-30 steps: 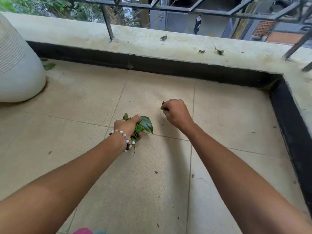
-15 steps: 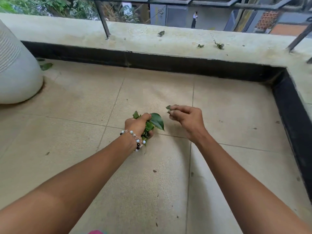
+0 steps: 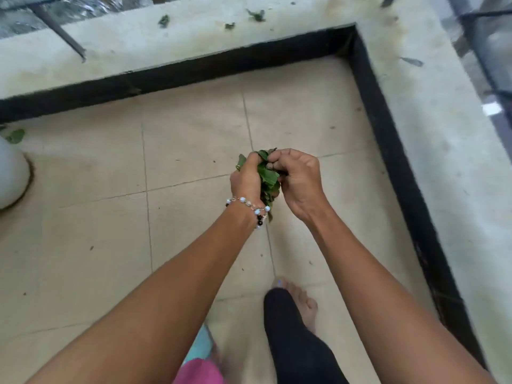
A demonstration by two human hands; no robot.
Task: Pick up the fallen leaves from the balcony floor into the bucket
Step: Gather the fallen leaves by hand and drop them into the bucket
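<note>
From the head camera, the left hand (image 3: 247, 180) grips a bunch of green leaves (image 3: 266, 176) (fingers curled tight round them). The right hand (image 3: 299, 182) is right beside it, its curled fingertips pinching into the same bunch, above the tiled floor (image 3: 191, 128).

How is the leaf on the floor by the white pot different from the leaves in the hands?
The leaf on the floor lies alone and flat beside the white pot; the bunch of leaves is many, crumpled together. The floor leaf is untouched; the bunch is gripped by the left hand, with the right hand pinching at it. Both are green.
</note>
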